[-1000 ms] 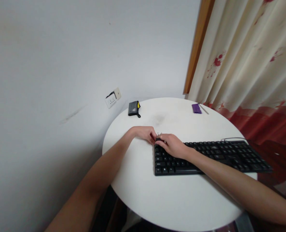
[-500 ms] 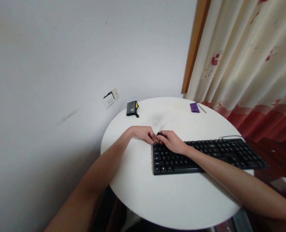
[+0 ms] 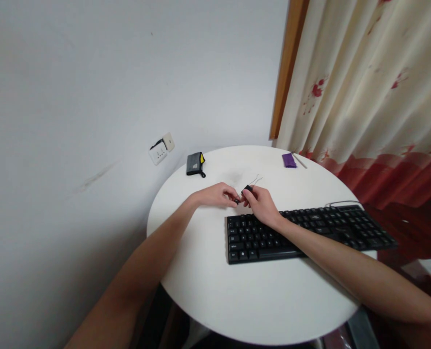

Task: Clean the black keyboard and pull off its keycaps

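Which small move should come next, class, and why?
Probably setting the small black piece down on the white table: the left hand seems to pinch it clear of the keyboard, while the right hand holds the black wire-ended tool.

left hand: pinching | right hand: pinching | arms: extended forward, converging

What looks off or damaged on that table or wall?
The keyboard juts past the edge of the round table at its right end, so looks partly unsupported. A grey smudge marks the tabletop beyond the left hand; a scuff streaks the wall. No spill visible.
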`<action>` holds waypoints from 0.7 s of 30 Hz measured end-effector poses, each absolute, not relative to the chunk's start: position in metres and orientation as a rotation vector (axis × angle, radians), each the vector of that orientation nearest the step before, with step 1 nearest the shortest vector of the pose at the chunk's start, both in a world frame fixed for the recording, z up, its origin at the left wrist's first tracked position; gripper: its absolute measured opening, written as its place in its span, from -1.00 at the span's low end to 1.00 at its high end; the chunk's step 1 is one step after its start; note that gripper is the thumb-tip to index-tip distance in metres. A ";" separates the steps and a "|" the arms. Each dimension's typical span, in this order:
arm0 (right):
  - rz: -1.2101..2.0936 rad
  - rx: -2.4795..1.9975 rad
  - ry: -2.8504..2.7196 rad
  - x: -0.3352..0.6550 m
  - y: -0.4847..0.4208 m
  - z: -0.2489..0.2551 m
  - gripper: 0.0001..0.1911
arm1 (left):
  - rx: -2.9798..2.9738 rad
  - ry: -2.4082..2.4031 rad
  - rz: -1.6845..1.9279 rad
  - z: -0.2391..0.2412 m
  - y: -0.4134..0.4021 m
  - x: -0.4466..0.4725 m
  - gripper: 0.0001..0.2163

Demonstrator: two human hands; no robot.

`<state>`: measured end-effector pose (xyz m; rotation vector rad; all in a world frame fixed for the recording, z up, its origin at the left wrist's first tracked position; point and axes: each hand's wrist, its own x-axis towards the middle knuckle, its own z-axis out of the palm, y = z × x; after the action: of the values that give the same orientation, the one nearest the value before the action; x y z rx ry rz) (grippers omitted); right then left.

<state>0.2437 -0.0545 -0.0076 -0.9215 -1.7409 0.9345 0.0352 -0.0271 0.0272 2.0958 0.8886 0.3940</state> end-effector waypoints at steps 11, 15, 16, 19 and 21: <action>1.052 -1.014 -1.450 0.247 -0.039 -0.015 -0.69 | 2.308 0.982 0.905 0.008 -0.032 0.066 -0.76; 1.077 -1.038 -1.439 0.250 -0.037 -0.014 -0.72 | 2.552 0.922 0.912 0.005 -0.033 0.069 -0.83; 1.065 -1.052 -1.444 0.251 -0.036 -0.014 -0.73 | 2.606 0.901 0.898 0.004 -0.033 0.069 -0.83; 1.020 -1.075 -1.463 0.254 -0.035 -0.013 -0.72 | 2.685 0.878 0.876 0.004 -0.033 0.069 -0.83; 0.997 -1.073 -1.474 0.256 -0.035 -0.013 -0.71 | 2.671 0.893 0.914 0.005 -0.034 0.070 -0.84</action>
<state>0.2555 -0.0349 -0.0131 -1.0727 -1.4740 0.9967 0.0705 -0.0342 0.0054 2.6710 0.8928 0.9145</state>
